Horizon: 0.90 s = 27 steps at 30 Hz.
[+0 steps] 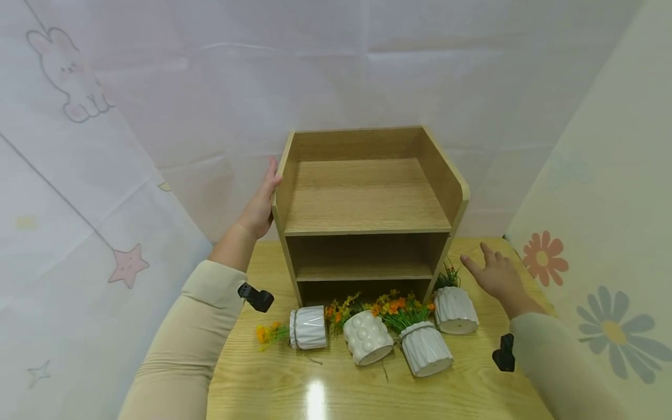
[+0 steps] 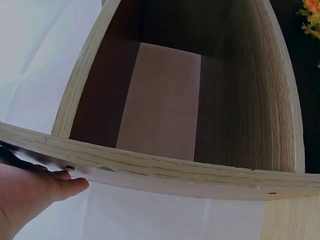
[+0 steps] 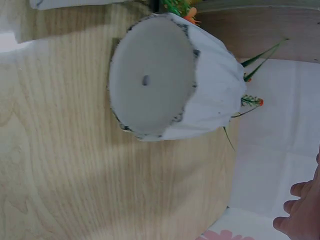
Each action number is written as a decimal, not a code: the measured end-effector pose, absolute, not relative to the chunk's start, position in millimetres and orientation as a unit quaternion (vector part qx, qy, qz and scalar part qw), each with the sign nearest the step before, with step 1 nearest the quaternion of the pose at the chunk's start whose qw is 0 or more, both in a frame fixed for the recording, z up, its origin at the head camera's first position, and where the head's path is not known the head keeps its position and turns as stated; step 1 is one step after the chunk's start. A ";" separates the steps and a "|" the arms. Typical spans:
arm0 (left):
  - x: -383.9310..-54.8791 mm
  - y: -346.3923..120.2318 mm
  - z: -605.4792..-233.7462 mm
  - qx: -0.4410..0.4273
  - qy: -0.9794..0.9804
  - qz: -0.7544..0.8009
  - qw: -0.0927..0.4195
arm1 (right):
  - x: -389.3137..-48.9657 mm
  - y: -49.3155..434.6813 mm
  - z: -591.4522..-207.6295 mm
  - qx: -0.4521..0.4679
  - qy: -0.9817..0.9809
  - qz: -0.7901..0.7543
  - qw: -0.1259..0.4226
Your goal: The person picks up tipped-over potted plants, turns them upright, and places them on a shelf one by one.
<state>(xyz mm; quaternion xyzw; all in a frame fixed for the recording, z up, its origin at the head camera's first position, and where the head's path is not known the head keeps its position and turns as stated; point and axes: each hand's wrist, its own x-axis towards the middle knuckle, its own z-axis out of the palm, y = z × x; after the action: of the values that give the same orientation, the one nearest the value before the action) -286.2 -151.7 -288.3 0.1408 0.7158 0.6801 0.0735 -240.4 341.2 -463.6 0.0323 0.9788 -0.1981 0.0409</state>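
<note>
A small wooden shelf unit [image 1: 367, 198] stands upright against the back wall, with an open top and two compartments below. My left hand [image 1: 261, 204] rests against the outer face of its left side panel, fingers extended upward. In the left wrist view, that hand [image 2: 37, 192] lies along the outside of the panel. My right hand [image 1: 499, 274] is held with fingers spread to the right of the shelf, holding nothing. Nearest to it is a white ribbed flowerpot [image 1: 455, 309], lying tipped with its base toward me; the right wrist view shows a hole in the base of this flowerpot [image 3: 150, 75].
Before the shelf, three more white pots lie on their sides on the wooden table [image 1: 367, 396]: a ribbed pot [image 1: 308, 328], a bubble-textured pot [image 1: 367, 338] and another ribbed pot [image 1: 426, 348]. Orange and yellow flowers [image 1: 394, 306] spill toward the shelf. Patterned sheets cover the walls.
</note>
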 end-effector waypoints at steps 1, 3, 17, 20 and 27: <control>-286.2 -151.3 -288.6 0.137 0.711 0.686 0.074 | -238.7 340.0 -466.0 0.029 0.979 -0.200 0.038; -285.8 -150.4 -289.4 0.136 0.703 0.694 0.076 | -234.3 337.9 -470.8 0.027 0.977 -0.207 0.040; -282.5 -150.8 -289.8 0.132 0.694 0.704 0.078 | -213.9 325.2 -507.4 0.053 0.945 -0.301 0.120; -282.1 -149.7 -290.2 0.129 0.692 0.706 0.077 | -209.6 323.1 -514.9 0.067 0.939 -0.309 0.138; -281.0 -148.3 -289.7 0.132 0.692 0.706 0.072 | -202.9 319.3 -526.5 0.083 0.908 -0.374 0.170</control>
<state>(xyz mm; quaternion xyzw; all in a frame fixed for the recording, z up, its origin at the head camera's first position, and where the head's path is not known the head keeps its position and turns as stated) -281.0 -148.3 -289.7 0.1322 0.6923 0.7057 0.0721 -202.9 319.3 -526.5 0.0825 0.9080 -0.3739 0.1699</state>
